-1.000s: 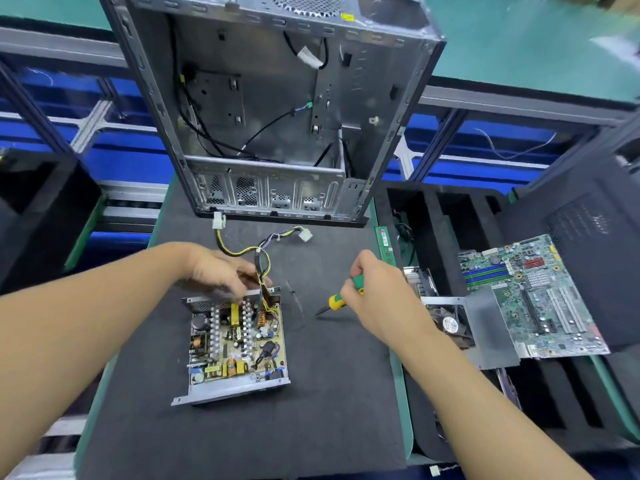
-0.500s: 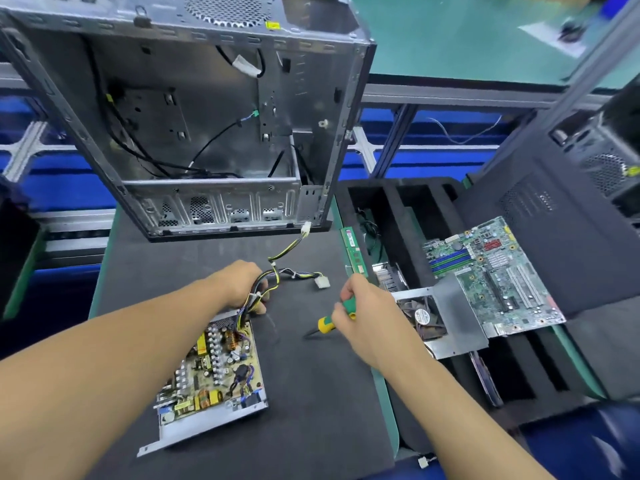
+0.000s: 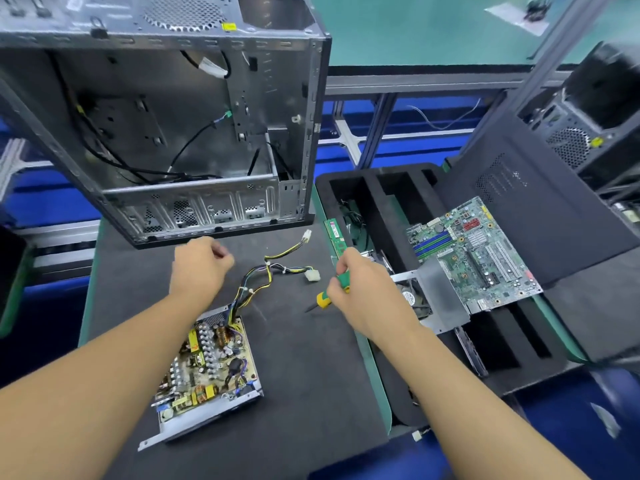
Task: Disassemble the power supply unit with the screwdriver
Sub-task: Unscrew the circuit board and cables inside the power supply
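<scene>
Cover's already off the power supply unit (image 3: pixel 207 368), which sits near me on the black mat (image 3: pixel 311 375) with board and cable bundle (image 3: pixel 270 275) in its tray, so pulling the board looks like what's left imo. Right hand (image 3: pixel 363 292) grips the screwdriver (image 3: pixel 332 292), tip clear of the unit. Left hand (image 3: pixel 201 268) hovers curled up, empty.

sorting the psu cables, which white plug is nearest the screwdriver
The blocky white plug just left of the screwdriver; the other plug lies farther off, by the case.
</scene>
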A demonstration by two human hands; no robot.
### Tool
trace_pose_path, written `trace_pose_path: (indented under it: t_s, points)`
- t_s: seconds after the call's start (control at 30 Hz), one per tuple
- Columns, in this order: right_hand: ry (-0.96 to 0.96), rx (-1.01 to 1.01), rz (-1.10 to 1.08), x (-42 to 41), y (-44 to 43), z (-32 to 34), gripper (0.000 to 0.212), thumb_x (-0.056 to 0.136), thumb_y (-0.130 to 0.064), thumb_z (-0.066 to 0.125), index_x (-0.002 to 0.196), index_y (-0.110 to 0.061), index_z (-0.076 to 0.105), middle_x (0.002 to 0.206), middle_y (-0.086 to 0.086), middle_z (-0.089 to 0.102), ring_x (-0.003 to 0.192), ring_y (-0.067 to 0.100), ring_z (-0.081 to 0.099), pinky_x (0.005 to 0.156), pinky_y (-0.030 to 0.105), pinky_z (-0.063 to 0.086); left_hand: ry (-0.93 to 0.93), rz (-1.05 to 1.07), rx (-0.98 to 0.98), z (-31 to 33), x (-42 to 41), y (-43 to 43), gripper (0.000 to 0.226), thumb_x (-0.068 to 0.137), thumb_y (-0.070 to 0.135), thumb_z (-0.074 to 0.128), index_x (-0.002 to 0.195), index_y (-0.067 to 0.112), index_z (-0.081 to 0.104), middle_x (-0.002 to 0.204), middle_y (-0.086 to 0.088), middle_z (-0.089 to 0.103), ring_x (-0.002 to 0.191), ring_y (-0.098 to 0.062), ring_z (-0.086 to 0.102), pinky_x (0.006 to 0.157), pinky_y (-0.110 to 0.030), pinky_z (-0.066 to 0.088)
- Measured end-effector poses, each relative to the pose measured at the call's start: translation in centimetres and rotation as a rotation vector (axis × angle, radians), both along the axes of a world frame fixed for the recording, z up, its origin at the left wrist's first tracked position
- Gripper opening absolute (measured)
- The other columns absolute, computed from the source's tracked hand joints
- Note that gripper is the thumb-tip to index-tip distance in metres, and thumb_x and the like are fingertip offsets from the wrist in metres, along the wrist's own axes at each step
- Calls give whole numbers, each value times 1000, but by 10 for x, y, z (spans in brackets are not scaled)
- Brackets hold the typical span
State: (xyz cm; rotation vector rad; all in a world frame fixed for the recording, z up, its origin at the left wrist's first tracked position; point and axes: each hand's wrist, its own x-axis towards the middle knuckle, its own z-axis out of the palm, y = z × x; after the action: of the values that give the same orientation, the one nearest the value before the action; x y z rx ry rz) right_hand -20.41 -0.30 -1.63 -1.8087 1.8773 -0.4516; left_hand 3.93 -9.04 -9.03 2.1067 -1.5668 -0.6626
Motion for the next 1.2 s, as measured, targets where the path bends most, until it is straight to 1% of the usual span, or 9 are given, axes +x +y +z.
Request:
trace_pose_path:
  t_s: [0.1,0.33,0.47,0.57,0.67,0.8,0.9,1.07,1.2]
  points:
    - [10,-7,-13,2,-5,12,18,93,-26,56,104,-15,45,94,-1,49,75,20,43,61,31,30,170,-200,-105,22,-40,32,12,81,13,72,76,21,66,66,10,67,60,-5,61,58,-7,43]
    - [65,9,-67,-26,1,47,20,89,-26,60,105,-18,51,99,-2,40,75,18,46,49,25,26,233,-473,-133,37,-106,74,8,86,12,75,89,19,76,74,11,70,71,-5,64,70,-10,44]
    - [123,45,-139,-64,22,61,19,91,-25,59,105,-18,50,105,2,41,79,24,47,51,26,24,276,-618,76,31,-157,97,8,87,10,71,89,17,75,69,9,70,64,1,65,69,-14,49]
    - [128,73,-204,-91,43,66,18,92,-24,58,104,-16,49,104,3,40,82,28,48,60,32,33,416,-532,371,9,-201,122,11,86,-2,64,81,3,71,66,-3,71,59,-5,69,65,-24,59]
    - [161,73,-246,-115,64,64,17,93,-25,57,104,-16,48,100,1,38,82,25,47,63,33,35,499,-374,573,-16,-233,143,11,87,-1,64,79,0,72,75,-15,74,70,-19,75,69,-34,63]
    - [187,80,-276,-133,78,58,14,95,-29,55,99,-18,47,97,-1,41,65,14,41,50,27,26,666,-187,739,-29,-260,150,21,97,7,53,77,7,60,84,-11,65,73,-19,67,70,-31,57]
    - [182,83,-260,-130,75,59,14,95,-27,56,101,-17,48,100,1,42,74,19,45,54,30,30,755,-259,820,-20,-257,141,28,104,5,39,80,13,52,86,-5,61,71,-13,58,62,-23,46]
    - [96,45,-166,-98,53,67,13,94,-22,53,102,-15,46,99,0,41,79,24,46,56,31,31,527,-606,365,6,-205,124,26,94,10,42,96,22,65,80,5,75,70,-9,71,63,-26,53]
    - [89,8,-27,-53,33,73,18,94,-24,52,104,-9,47,98,3,48,82,25,49,54,30,28,-12,-807,6,24,-143,105,16,85,26,45,90,31,60,81,15,66,74,-7,59,68,-31,51]
